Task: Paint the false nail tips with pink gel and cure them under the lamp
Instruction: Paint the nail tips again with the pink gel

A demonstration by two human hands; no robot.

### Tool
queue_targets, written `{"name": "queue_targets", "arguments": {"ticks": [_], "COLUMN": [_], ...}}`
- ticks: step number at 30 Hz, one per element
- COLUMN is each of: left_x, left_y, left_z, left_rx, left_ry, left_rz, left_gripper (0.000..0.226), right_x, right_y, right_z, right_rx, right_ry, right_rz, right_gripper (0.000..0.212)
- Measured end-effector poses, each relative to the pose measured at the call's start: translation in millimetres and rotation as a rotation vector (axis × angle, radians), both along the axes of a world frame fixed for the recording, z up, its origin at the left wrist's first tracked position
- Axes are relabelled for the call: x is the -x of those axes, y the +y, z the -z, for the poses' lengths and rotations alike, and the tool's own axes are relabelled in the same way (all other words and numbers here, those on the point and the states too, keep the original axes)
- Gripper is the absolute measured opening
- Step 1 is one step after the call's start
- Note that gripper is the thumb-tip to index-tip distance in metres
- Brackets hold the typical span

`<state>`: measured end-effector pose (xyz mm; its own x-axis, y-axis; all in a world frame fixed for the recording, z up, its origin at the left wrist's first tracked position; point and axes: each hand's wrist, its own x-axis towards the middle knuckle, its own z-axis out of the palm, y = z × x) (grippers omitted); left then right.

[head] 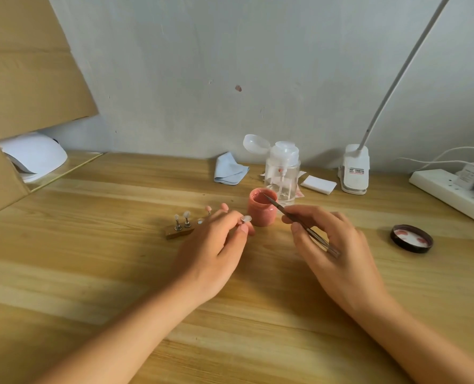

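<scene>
An open pot of pink gel (pixel 262 207) stands mid-tabletop, its black lid (pixel 411 238) (pink-smeared inside) lying toward the right edge, with a clear pump bottle (pixel 283 173) just behind the pot. The left hand (pixel 213 253) pinches one unpainted nail tip (pixel 246 218) just left of the pot, while the right hand (pixel 338 250) grips a thin brush (pixel 299 223) whose point dips into the gel. The wooden holder (pixel 179 232) with more tips sits beside the left fingers.

Both my forearms bare to frame edge, no sleeves visible. My left hand (pixel 210 256) and right hand (pixel 338 259): no rings, watch or gloves. Fingernails short, unpainted.
</scene>
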<state>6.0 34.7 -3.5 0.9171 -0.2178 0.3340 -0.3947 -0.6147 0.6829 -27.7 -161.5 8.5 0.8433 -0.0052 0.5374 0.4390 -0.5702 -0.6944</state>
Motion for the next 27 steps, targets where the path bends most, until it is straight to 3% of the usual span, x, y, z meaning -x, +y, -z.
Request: {"name": "queue_targets", "arguments": {"ticks": [12, 27], "left_x": [1.4, 0.3], "left_y": [-1.5, -0.9], "left_z": [1.5, 4.2], "left_rx": [-0.085, -0.111], "left_ry": [-0.154, -0.123], "left_rz": [0.114, 0.093], "left_gripper": [0.019, 0.025], "right_x": [1.2, 0.5], "right_y": [0.2, 1.6], "right_z": [-2.5, -2.3], "right_rx": [-0.072, -0.087], "right_ry": [0.062, 0.104], "right_rz": [-0.001, 0.015], "right_gripper": [0.015, 0.013]}}
